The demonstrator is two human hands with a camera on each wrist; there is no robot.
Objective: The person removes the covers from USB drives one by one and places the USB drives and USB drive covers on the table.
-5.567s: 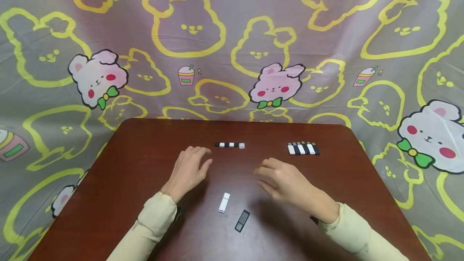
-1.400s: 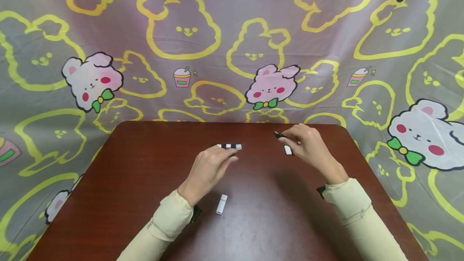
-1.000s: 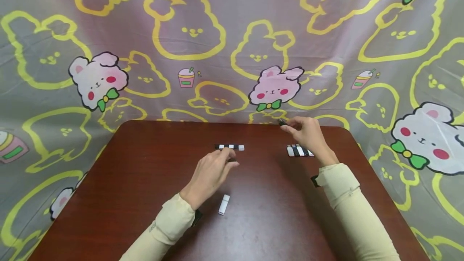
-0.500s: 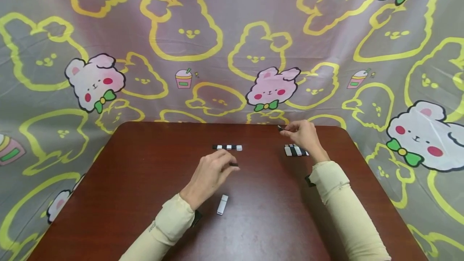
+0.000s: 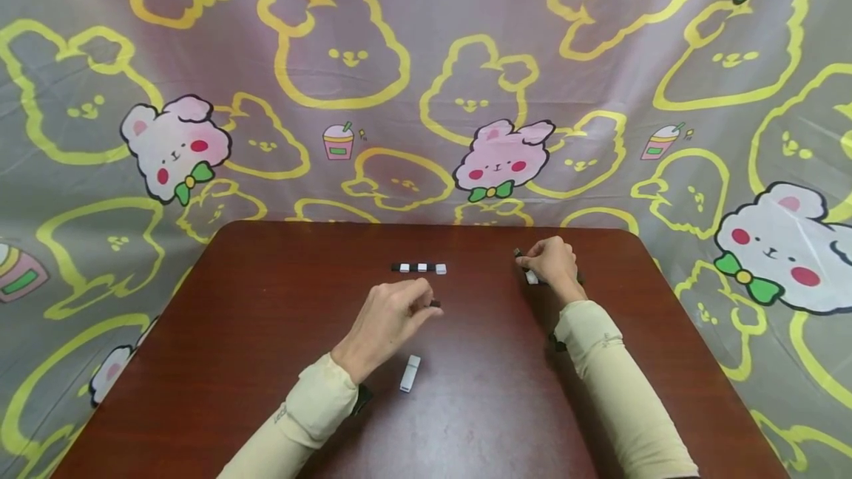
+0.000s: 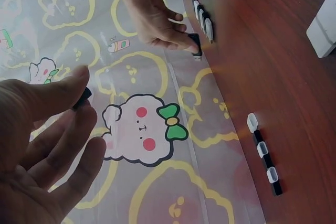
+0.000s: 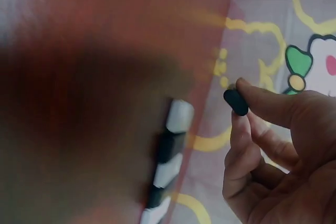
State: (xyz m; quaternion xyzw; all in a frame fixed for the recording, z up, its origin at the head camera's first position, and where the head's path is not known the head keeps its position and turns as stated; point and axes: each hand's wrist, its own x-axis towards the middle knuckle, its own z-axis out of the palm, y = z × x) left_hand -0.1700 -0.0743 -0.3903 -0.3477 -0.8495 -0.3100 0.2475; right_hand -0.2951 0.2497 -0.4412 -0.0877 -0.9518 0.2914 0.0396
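Observation:
My left hand pinches a small black cap between thumb and fingertips over the middle of the table. The right hand holds a black USB flash drive by its body, its metal plug bare in the left wrist view. Close by that hand lies a side-by-side row of uncapped black and white flash drives, partly hidden by it in the head view. Black and white caps form a short line at the back middle. One white capped flash drive lies nearer the front.
The dark red-brown wooden table has rounded back corners. Behind it hangs a grey curtain printed with cartoon bunnies, rising from the back edge.
Earlier, a black flash drive lay beside the white one and both hands held nothing. It is now apart, cap left and body right. Lately the right hand has come down towards the drive row.

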